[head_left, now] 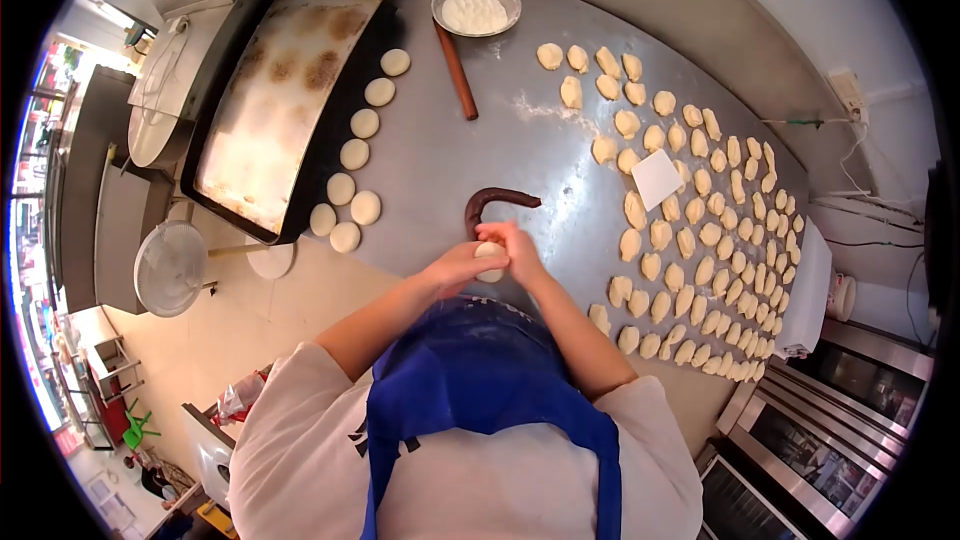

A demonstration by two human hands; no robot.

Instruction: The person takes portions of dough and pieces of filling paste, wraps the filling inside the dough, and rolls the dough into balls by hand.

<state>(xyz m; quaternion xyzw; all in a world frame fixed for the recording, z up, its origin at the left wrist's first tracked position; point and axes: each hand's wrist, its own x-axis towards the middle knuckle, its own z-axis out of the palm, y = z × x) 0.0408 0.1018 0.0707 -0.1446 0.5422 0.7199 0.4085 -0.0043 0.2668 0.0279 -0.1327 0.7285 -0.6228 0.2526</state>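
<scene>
Close to my apron, a round pale dough ball [489, 262] sits between my hands at the near edge of the steel table. My left hand [462, 266] cups it from the left. Around its right side curl the fingers of my right hand [517, 252]. Just beyond my fingers lies a bent, dark brown rope of paste [484, 202], its lower end partly hidden by my hands. Smooth flattened dough rounds [354, 153] stand in a line to the left. Many small dough pieces [703, 182] are spread over the right side.
A large griddle pan [285, 90] with browned patches borders the left. At the back are a bowl of flour [477, 8] and a wooden rolling pin [456, 75]. A white square scraper [657, 179] rests among the dough pieces. Ovens [830, 430] stand at lower right.
</scene>
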